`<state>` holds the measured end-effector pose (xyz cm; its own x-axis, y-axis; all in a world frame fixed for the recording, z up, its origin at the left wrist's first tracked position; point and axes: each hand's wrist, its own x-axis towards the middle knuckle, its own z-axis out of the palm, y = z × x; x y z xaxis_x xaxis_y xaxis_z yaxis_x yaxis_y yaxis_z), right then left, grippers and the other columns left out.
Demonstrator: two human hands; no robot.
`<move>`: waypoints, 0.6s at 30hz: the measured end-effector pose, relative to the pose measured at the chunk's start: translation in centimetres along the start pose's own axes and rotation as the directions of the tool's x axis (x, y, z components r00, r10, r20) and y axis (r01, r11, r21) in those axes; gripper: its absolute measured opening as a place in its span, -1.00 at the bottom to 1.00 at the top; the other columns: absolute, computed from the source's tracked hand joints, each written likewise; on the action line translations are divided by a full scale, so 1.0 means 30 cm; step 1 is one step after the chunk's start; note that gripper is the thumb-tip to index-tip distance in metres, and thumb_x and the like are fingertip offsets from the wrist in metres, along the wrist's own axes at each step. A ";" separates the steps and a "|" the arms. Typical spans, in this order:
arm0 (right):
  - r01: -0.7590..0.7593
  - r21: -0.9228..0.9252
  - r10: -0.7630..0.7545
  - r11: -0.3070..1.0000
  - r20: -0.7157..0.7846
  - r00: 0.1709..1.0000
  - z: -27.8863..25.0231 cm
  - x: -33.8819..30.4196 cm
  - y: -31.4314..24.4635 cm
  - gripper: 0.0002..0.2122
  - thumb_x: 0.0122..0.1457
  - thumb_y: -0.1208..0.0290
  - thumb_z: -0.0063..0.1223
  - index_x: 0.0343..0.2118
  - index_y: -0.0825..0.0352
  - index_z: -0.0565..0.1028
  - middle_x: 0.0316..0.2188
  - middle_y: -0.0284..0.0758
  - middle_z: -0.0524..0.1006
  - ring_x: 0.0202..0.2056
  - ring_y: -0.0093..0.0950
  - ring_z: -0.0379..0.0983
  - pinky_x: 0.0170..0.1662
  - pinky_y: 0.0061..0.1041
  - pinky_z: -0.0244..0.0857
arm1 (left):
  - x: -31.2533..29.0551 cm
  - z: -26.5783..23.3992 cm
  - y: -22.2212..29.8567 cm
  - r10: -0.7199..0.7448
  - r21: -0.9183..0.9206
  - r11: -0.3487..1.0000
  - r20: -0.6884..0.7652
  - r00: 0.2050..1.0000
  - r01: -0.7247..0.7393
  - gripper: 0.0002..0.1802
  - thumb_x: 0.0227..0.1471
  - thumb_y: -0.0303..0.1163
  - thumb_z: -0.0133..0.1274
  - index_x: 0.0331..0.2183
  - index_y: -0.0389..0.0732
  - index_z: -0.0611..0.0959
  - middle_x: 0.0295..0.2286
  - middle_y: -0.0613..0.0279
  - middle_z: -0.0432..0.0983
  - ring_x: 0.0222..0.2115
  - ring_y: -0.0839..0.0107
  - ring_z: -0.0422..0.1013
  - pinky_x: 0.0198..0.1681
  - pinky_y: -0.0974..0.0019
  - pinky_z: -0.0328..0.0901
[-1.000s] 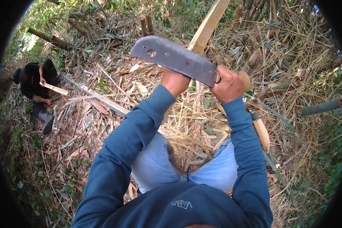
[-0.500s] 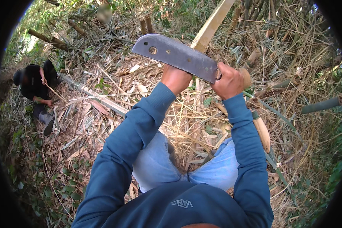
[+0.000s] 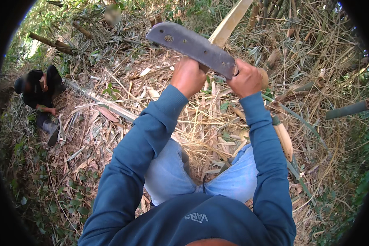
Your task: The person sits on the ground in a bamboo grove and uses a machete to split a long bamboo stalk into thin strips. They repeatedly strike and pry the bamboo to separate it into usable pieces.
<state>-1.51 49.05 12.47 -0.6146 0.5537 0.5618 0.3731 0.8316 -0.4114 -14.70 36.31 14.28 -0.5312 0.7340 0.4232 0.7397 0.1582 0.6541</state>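
A broad dark machete (image 3: 190, 46), its blade pierced by several holes, lies across a pale split bamboo piece (image 3: 229, 24). Closed around the wooden handle at the blade's right end is my right hand (image 3: 247, 78). My left hand (image 3: 188, 77) is closed just below the middle of the blade, around the near end of the bamboo piece, which the blade mostly hides. The piece slants away to the upper right from behind the blade.
Dry shavings and straw (image 3: 205, 135) litter the ground between my knees. A long split bamboo pole (image 3: 106, 104) lies to the left, where a person in dark clothes (image 3: 39, 92) sits. On the right are a cut bamboo piece (image 3: 283, 139) and a green bamboo stem (image 3: 346, 110).
The machete has moved slightly up and right, and its left tip is higher. My left hand shows more below the blade. The seated person's hand has shifted.
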 end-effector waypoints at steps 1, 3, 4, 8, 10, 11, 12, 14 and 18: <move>-0.019 -0.027 0.019 0.999 -0.004 1.000 0.005 0.000 0.003 -0.58 -0.03 -0.06 0.13 -0.60 0.28 0.43 -0.61 -0.18 0.51 -0.55 -0.13 0.49 -0.46 -0.16 0.32 | 0.008 -0.003 0.013 -0.022 0.023 1.000 0.020 1.000 0.021 -0.87 -0.12 -0.52 0.03 -0.44 -0.34 0.61 -0.48 -0.20 0.51 -0.41 -0.15 0.44 -0.29 -0.01 0.33; -0.054 -0.081 0.053 0.995 -0.012 0.999 0.011 -0.002 0.007 -0.57 -0.02 -0.07 0.12 -0.60 0.28 0.43 -0.62 -0.18 0.52 -0.56 -0.14 0.50 -0.45 -0.14 0.32 | 0.027 0.001 0.029 -0.067 0.069 0.996 0.056 0.996 0.063 -0.88 -0.11 -0.51 0.04 -0.44 -0.33 0.61 -0.47 -0.21 0.51 -0.40 -0.15 0.44 -0.28 0.00 0.33; -0.051 -0.068 0.052 0.996 0.003 0.999 0.012 0.002 0.003 -0.58 -0.03 -0.07 0.13 -0.59 0.28 0.43 -0.61 -0.17 0.52 -0.55 -0.13 0.49 -0.44 -0.14 0.32 | 0.020 -0.015 0.029 -0.099 0.048 0.994 0.044 0.994 0.097 -0.87 -0.09 -0.50 0.04 -0.42 -0.33 0.61 -0.41 -0.20 0.52 -0.36 -0.09 0.46 -0.27 0.02 0.34; -0.019 -0.044 0.018 0.999 -0.010 1.000 0.053 0.010 -0.024 -0.68 -0.08 0.09 0.17 -0.50 0.30 0.47 -0.56 -0.09 0.52 -0.52 -0.06 0.47 -0.40 -0.13 0.33 | 0.003 -0.035 -0.055 -0.054 -0.235 0.969 0.114 0.992 0.079 -0.83 -0.09 -0.52 0.03 -0.36 -0.30 0.62 -0.39 -0.12 0.55 -0.35 -0.03 0.48 -0.27 0.06 0.35; -0.053 0.011 0.052 0.999 0.038 0.998 0.018 0.004 -0.045 -0.77 -0.14 0.30 0.13 -0.40 0.30 0.52 -0.54 -0.04 0.51 -0.44 -0.03 0.47 -0.40 -0.14 0.30 | 0.000 -0.019 -0.127 -0.034 -0.228 0.970 0.200 0.979 0.081 -0.81 -0.09 -0.52 0.04 -0.34 -0.29 0.63 -0.39 -0.11 0.55 -0.33 -0.02 0.48 -0.22 0.09 0.37; -0.093 0.057 0.093 0.994 0.016 0.996 0.009 -0.012 -0.053 -0.78 -0.13 0.30 0.14 -0.40 0.27 0.53 -0.52 -0.02 0.50 -0.46 0.00 0.44 -0.42 -0.11 0.27 | 0.006 0.015 -0.172 -0.057 -0.120 0.988 0.282 0.958 0.094 -0.76 -0.06 -0.51 0.04 -0.27 -0.34 0.60 -0.37 -0.15 0.54 -0.29 0.01 0.48 -0.18 0.15 0.37; -0.117 -0.004 0.117 0.993 0.046 0.992 -0.018 -0.014 -0.026 -0.76 -0.08 0.23 0.15 -0.40 0.26 0.54 -0.53 -0.01 0.50 -0.48 0.02 0.42 -0.43 -0.10 0.26 | 0.016 0.012 -0.108 -0.048 -0.270 0.953 0.315 0.948 0.138 -0.64 -0.04 -0.49 0.05 -0.13 -0.37 0.51 -0.26 -0.15 0.52 -0.18 0.09 0.45 -0.06 0.23 0.32; -0.096 -0.076 0.100 0.993 0.056 0.993 -0.007 -0.038 0.017 -0.69 0.00 0.09 0.13 -0.39 0.27 0.51 -0.54 -0.03 0.51 -0.45 0.03 0.44 -0.42 -0.09 0.26 | 0.009 -0.068 -0.046 -0.009 -0.398 0.893 0.452 0.892 0.210 -0.41 0.01 -0.57 -0.13 0.13 -0.31 0.27 0.03 -0.19 0.33 0.10 0.07 0.24 0.15 0.19 0.13; -0.070 -0.097 0.081 0.993 0.115 0.990 -0.019 -0.055 -0.022 -0.71 -0.01 0.16 0.13 -0.37 0.30 0.48 -0.49 -0.02 0.52 -0.41 0.04 0.45 -0.37 -0.07 0.27 | -0.039 -0.194 -0.029 -0.115 -0.405 0.791 0.639 0.761 0.459 -0.18 -0.06 -0.54 -0.04 0.24 -0.19 0.06 0.01 -0.20 0.33 -0.05 0.14 0.40 -0.02 0.22 0.30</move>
<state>-0.35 47.61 12.22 -0.6583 0.6103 0.4406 0.4807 0.7913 -0.3779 -17.12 31.46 16.87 -0.2252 0.9621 -0.1535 0.1736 0.1946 0.9654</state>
